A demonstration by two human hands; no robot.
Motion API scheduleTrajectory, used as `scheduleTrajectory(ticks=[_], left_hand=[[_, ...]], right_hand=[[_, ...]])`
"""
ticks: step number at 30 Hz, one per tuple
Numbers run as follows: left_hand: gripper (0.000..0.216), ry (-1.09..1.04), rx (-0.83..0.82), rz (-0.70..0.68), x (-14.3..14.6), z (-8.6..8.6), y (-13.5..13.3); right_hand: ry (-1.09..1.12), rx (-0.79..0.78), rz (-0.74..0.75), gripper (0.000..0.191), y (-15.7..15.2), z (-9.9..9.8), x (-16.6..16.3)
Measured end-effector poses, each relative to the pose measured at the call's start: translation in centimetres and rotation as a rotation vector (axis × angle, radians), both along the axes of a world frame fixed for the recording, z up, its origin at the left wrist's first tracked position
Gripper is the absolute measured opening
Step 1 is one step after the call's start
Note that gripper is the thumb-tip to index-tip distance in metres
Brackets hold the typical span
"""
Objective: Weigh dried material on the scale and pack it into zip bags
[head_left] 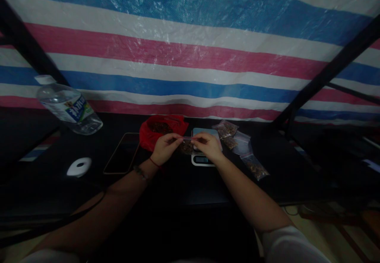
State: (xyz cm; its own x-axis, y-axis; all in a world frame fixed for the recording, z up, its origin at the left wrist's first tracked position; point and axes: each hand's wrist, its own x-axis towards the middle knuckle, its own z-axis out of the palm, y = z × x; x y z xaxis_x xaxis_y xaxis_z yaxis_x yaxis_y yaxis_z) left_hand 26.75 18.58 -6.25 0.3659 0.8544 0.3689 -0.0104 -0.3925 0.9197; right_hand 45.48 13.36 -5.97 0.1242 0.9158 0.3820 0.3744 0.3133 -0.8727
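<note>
Both hands meet over the middle of the dark table (291, 168), pinching the top edge of a small clear bag (186, 146) that holds brown bits. The left hand (165, 147) grips the bag's left corner between thumb and fingers, and the right hand (208, 146) does the same at the right corner, so both are closed on it. The bag hangs just above the near edge of a small scale (203, 159), apart from its platform as far as the dim view lets me judge. To the far left of the hands sits an open red bag (162, 130) with more of the brown stuff inside. To the right lie filled bags (241, 146) in a loose row, running from far to near. A dark phone (122, 153) lies flat left of the red bag, a white puck (78, 166) nearer and further left, and a water bottle (67, 107) leans at the far left. The risk here is a spill: the grip is only at the bag's top strip, so if the fingers slide unevenly along it, the mouth may gape and drop bits onto the scale or the table. A forearm sweeping right could also scatter the filled bags.
</note>
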Motion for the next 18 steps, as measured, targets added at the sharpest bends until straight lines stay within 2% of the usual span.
scheduleTrajectory(ticks=[10, 14, 18], left_hand=[[0.024, 0.018, 0.064, -0.041, -0.03, -0.32, -0.13], [0.022, 0.072, 0.096, -0.046, -0.11, -0.45, -0.14], [0.019, 0.110, 0.151, -0.040, -0.18, -0.32, -0.16]], right_hand=[[-0.063, 0.017, -0.024, 0.017, -0.32, 0.65, 0.10], [-0.051, 0.021, 0.008, 0.019, -0.21, 0.38, 0.06], [-0.092, 0.095, 0.069, 0.014, -0.21, 0.29, -0.22]])
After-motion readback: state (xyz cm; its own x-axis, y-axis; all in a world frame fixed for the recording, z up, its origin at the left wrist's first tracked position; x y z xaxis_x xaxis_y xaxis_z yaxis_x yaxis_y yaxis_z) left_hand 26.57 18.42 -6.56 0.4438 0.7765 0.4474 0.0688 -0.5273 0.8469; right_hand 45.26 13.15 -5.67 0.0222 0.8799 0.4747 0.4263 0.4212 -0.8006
